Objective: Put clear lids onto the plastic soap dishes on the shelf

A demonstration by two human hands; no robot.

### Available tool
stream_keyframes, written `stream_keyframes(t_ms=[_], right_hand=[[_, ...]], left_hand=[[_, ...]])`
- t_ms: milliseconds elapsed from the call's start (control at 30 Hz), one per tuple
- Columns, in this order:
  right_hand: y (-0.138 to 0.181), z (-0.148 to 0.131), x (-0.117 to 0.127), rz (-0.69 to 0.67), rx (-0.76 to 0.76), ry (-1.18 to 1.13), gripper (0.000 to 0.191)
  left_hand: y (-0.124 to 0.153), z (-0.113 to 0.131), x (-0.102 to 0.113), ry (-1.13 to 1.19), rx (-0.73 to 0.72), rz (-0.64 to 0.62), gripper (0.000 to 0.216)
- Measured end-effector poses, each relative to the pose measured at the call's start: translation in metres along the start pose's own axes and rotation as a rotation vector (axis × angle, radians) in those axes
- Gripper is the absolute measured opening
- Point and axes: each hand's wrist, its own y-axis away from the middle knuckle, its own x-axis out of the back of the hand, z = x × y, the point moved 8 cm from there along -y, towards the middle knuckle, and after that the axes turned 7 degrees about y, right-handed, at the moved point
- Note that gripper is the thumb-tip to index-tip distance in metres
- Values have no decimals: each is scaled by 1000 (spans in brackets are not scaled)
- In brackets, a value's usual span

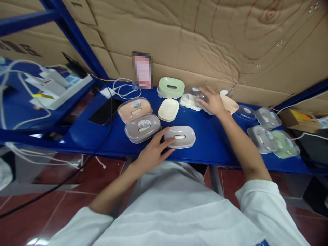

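"What's the left hand (155, 152) doing?"
"Its half-open grip is touching the left end of the grey-lilac dish (189, 134), which is lying near the worktop's (207, 148) front edge. I can't tell if it's holding."
"Farther back?"
"The right hand's (214, 102) spread grip is meeting a clear lid (202, 97); whether it's grasping, I can't tell."

Pale mauve-grey dish (186, 132), blue table (212, 140)

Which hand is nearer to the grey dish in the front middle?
Left. The left hand reaches over the left end of the grey dish; the right hand is farther, behind it and rightward.
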Motion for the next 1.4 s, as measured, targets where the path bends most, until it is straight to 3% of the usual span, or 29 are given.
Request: stream_keyframes(t_ms=[133,267,400,700,833,1133,1300,1400], right_hand=[[63,-32,28,179,135,-117,73],[143,-89,25,18,356,-385,70],[180,-126,13,-33,447,-407,66],[173,-133,8,-41,448,-276,59],[175,-140,5,-51,473,-211,55],[181,-173,5,-28,553,-103,64],[165,-183,2,-92,631,-230,65],[135,-175,-1,-83,623,-396,63]], left_hand=[[0,-7,1,69,100,-5,53],[-1,-15,3,161,162,44,87],[-2,-15,1,143,128,6,82],[-2,-11,4,136,102,-35,81],[0,-11,7,135,76,9,69],[30,-6,23,16,74,62,68],[47,-7,38,-46,104,126,69],[53,-10,49,-85,119,160,67]])
